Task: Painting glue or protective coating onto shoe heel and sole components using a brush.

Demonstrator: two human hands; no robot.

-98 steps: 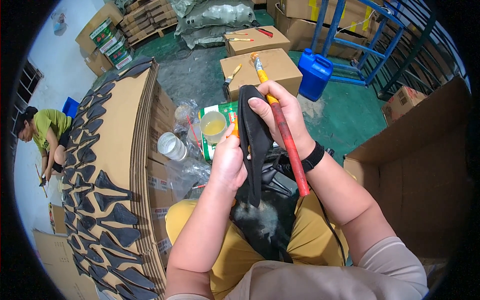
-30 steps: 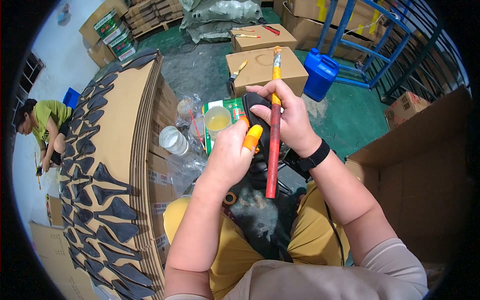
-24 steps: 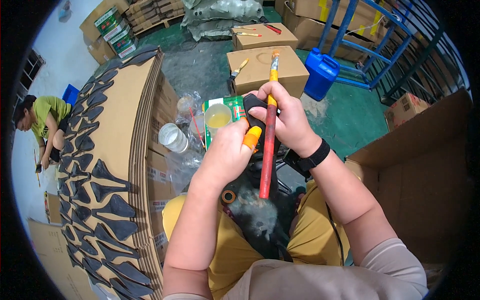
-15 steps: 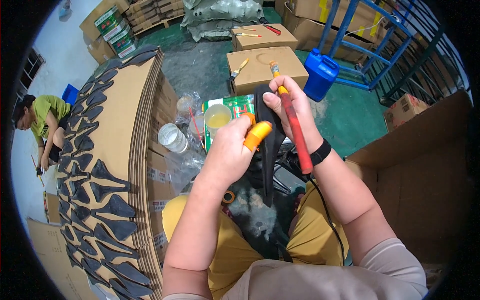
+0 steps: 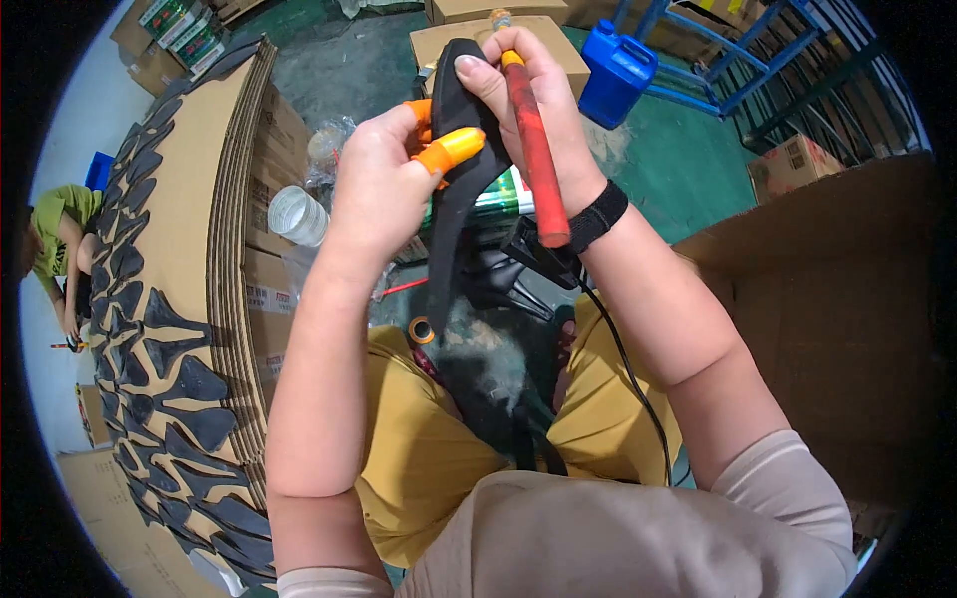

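Observation:
Both my hands hold a long black pad [image 5: 457, 204], broad at one end and tapering toward my lap, like a bicycle saddle cover. My left hand [image 5: 374, 199], with orange finger covers on thumb and fingers, pinches its left edge. My right hand [image 5: 548, 115] has its thumb pressed on the upper end. In that same hand is a paintbrush [image 5: 536, 149] with a red and yellow handle, its bristles pointing away from me. Below the hands, a green and white tin [image 5: 498, 199] is partly hidden. Beside it, a dark device [image 5: 543, 247] trails a black cable.
Left of me, stacked cardboard sheets [image 5: 189, 199] carry many similar black pieces [image 5: 184, 334]. A clear plastic cup [image 5: 298, 215] stands beside the stack. Ahead are cardboard boxes [image 5: 558, 40] and a blue jerrycan [image 5: 615, 75]; an open carton [image 5: 827, 299] is at right. Another person [image 5: 62, 234] sits far left.
The black pad has turned from nearly edge-on to show its broad face. My view has shifted, and the cup of yellowish liquid is now out of sight. Both hands keep their hold.

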